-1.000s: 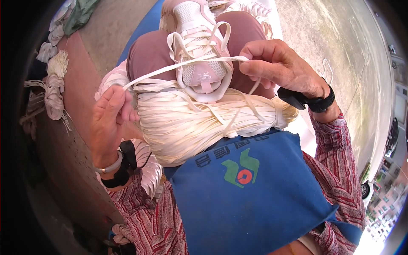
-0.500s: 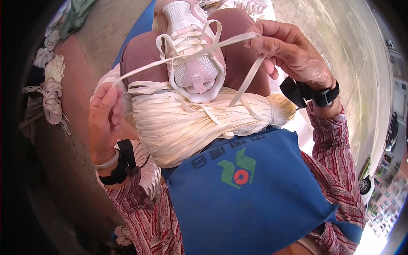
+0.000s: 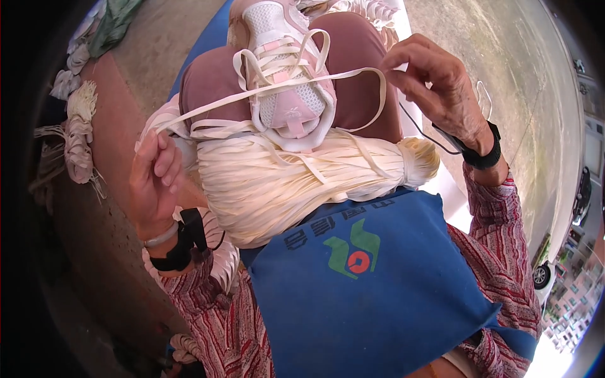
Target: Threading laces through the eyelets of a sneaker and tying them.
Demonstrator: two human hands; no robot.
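A flat cream shoelace (image 3: 249, 94) stretches across a pink and white sneaker (image 3: 292, 113) lying between the knees. My left hand (image 3: 155, 165) is closed, pinching one end of the lace beside the left knee. On the other side the lace bends into a slack loop and hangs down past the right knee. My right hand (image 3: 435, 85) is just beyond that loop, fingers bent and slightly apart, with no lace visible in them. Laces are threaded through the sneaker's eyelets, with two loops standing up. Under its heel lies a thick bundle of cream laces (image 3: 271, 189) across my lap.
A blue cloth (image 3: 378, 302) with a green and red emblem covers my lap. More lace bundles (image 3: 79, 135) lie at the left, near a green cloth (image 3: 113, 28). Dark bands circle both wrists, and a thin dark cable (image 3: 425, 133) hangs by the right one.
My right hand has let go of the lace and shifted slightly right. The lace's right part has dropped into a slack curve. My left hand has moved slightly down, still gripping.
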